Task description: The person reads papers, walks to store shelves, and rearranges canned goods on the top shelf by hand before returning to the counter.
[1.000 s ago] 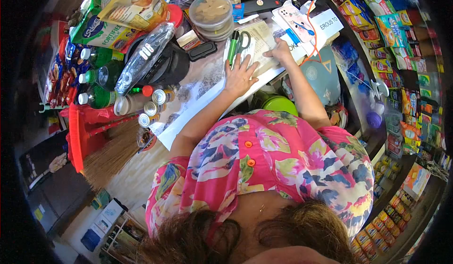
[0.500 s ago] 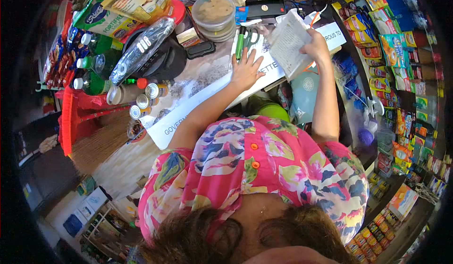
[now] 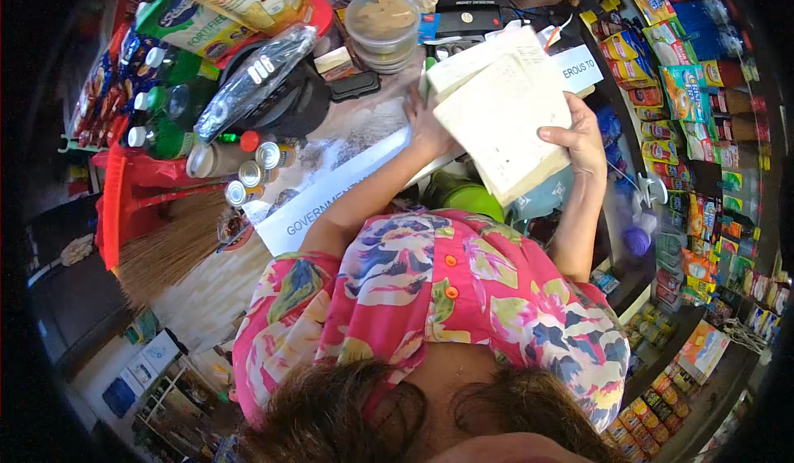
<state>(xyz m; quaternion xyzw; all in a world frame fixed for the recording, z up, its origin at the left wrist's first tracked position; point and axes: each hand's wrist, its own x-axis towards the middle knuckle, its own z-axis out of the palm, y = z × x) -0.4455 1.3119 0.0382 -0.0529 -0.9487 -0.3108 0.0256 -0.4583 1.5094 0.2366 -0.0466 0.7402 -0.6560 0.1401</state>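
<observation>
My right hand [image 3: 585, 136] is closed on an open notebook [image 3: 506, 103] with pale, loose-looking pages, its thumb on top at the right edge. The pages are lifted over the table edge. To their left lies my left hand [image 3: 428, 131], low over the table with its visible fingers apart; its other fingers are hidden by the pages. A green marker [image 3: 426, 78] shows only in part beside the paper. The scissors cannot be made out.
A printed sign strip [image 3: 331, 207] runs along the table edge. Round tubs [image 3: 383, 29], a black case [image 3: 356, 87], small cans [image 3: 269, 155], a plastic-wrapped item [image 3: 256, 78] and green bottles [image 3: 165, 136] stand leftward. Packets [image 3: 682, 95] hang at right.
My right hand has lifted the notebook off the table and brought it nearer and leftward, its pages now spread out. They now cover the scissors and part of my left hand.
</observation>
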